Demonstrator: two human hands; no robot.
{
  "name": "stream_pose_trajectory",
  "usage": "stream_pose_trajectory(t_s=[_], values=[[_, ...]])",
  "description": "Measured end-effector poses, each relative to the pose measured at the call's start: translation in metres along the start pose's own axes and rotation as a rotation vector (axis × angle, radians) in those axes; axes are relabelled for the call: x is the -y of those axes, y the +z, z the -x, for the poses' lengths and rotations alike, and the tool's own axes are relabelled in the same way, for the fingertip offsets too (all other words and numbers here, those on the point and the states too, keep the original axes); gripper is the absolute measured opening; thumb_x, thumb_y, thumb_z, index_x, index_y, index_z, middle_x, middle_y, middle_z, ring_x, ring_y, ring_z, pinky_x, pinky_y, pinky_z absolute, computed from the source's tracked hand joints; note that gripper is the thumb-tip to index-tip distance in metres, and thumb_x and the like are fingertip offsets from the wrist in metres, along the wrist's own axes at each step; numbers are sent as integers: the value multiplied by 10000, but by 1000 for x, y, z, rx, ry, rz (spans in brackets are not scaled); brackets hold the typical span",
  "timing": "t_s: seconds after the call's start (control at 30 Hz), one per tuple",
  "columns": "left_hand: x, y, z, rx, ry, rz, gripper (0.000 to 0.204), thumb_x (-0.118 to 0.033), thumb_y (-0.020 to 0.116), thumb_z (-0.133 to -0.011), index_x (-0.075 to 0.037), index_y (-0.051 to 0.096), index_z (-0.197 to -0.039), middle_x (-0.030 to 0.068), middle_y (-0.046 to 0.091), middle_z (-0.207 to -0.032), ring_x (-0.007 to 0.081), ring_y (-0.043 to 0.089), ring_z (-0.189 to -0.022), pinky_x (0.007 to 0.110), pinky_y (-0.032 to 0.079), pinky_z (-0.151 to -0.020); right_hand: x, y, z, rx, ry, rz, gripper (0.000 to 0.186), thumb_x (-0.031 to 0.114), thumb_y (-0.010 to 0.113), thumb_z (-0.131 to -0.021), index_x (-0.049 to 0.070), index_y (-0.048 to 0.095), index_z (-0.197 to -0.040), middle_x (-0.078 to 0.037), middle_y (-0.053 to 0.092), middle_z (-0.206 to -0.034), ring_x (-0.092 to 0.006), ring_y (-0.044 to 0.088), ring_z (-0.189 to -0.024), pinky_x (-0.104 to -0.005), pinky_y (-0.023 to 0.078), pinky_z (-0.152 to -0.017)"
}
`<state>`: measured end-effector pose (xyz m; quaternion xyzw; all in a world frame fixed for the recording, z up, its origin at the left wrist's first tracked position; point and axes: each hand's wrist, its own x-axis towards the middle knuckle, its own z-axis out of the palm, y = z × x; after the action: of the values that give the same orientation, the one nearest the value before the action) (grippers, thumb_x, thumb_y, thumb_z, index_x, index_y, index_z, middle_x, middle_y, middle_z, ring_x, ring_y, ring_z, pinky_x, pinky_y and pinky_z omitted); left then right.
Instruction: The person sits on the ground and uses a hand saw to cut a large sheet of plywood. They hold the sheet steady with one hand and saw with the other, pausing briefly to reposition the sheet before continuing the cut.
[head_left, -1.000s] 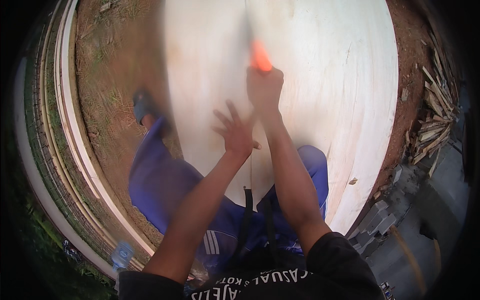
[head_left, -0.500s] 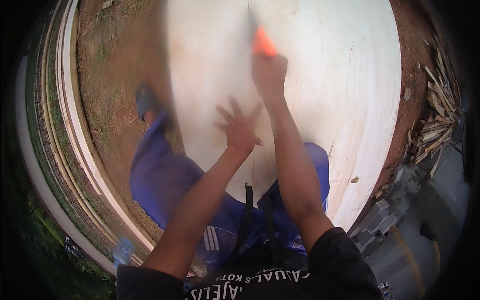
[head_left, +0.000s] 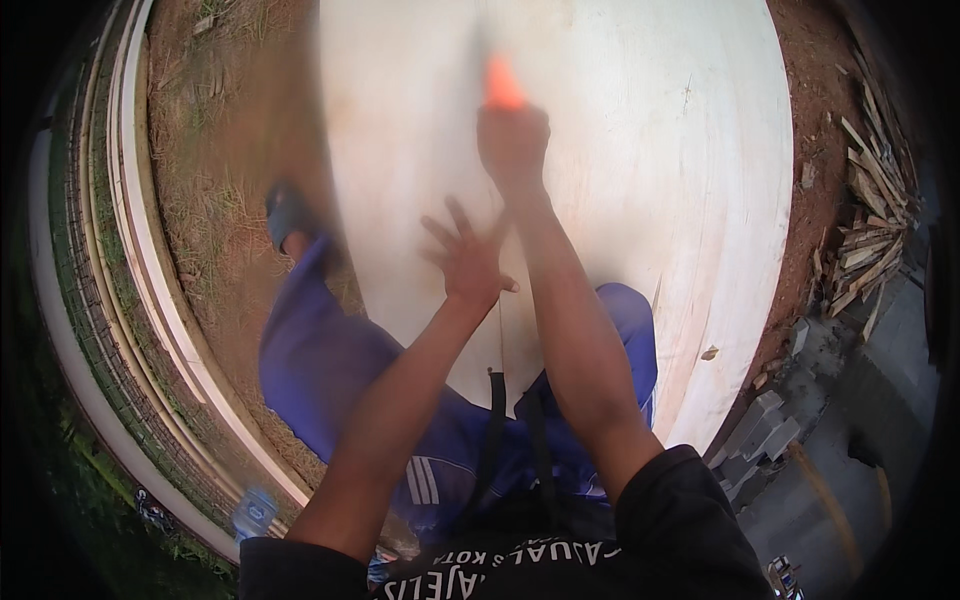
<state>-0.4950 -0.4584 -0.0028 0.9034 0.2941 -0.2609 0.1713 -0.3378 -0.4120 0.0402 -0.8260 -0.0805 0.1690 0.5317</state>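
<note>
A large pale plywood sheet lies under both my hands, with a thin straight slit running up its middle from the near edge. My right hand is closed round the orange handle of a handsaw. Its dark blade points away from me and is smeared by motion, so its teeth cannot be made out. My left hand rests on the sheet just left of the slit, fingers spread, nearer to me than the saw. My right forearm passes close beside its thumb.
My legs in blue trousers bend around the sheet's near end. Dry grass and soil border it on the left, with long pale boards beyond. A heap of split wood and grey blocks lie to the right. A plastic bottle stands lower left.
My right hand and the saw have shifted slightly left in view, and less of the blade shows. My left hand stays spread on the sheet; the whole view has drifted a little.
</note>
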Motion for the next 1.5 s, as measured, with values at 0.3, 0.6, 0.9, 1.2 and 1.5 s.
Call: stream_pose_trajectory(t_s=[0.3, 0.6, 0.9, 1.2, 1.5], values=[[10, -6, -3, 63, 8, 0, 836, -533, 662, -920, -432, 226, -1626, 374, -59, -1649, 773, -15, -1400, 914, 278, -931, 31, -92, 186, 44, 234, -137, 183, -41, 581, -893, -105, 668, -1040, -61, 649, -759, -74, 577, -663, -259, 472, -610], [15, -6, 3, 153, -9, -28, 943, -570, 761, -829, -435, 259, -1615, 370, -69, -1653, 780, -13, -1393, 902, 294, -936, 22, -13, 48, 32, 176, -26, 250, 84, 609, -823, -18, 472, -641, -64, 495, -524, -124, 426, -514, -386, 374, -508], [13, 8, 3, 31, 26, 16, 1127, -581, 857, -701, -424, 225, -1621, 357, -39, -1661, 767, 18, -1401, 908, 298, -920, 9, -27, 70, 77, 205, -64, 240, 26, 591, -831, -22, 434, -656, -40, 456, -536, -104, 373, -537, -362, 343, -502], [11, 12, -3, 6, 3, -14, 991, -621, 746, -826, -412, 208, -1632, 383, -71, -1646, 784, -47, -1389, 930, 247, -922, 35, -98, 206, 77, 267, -94, 431, -55, 582, -871, -104, 646, -1294, -85, 705, -861, -83, 644, -788, -271, 531, -739], [13, 4, 4, 100, 14, 2, 877, -582, 705, -878, -431, 255, -1616, 359, -60, -1657, 765, -31, -1407, 903, 266, -962, 37, -10, 20, 53, 275, -10, 241, 75, 596, -830, -17, 458, -654, -54, 472, -538, -127, 393, -520, -359, 363, -515]])
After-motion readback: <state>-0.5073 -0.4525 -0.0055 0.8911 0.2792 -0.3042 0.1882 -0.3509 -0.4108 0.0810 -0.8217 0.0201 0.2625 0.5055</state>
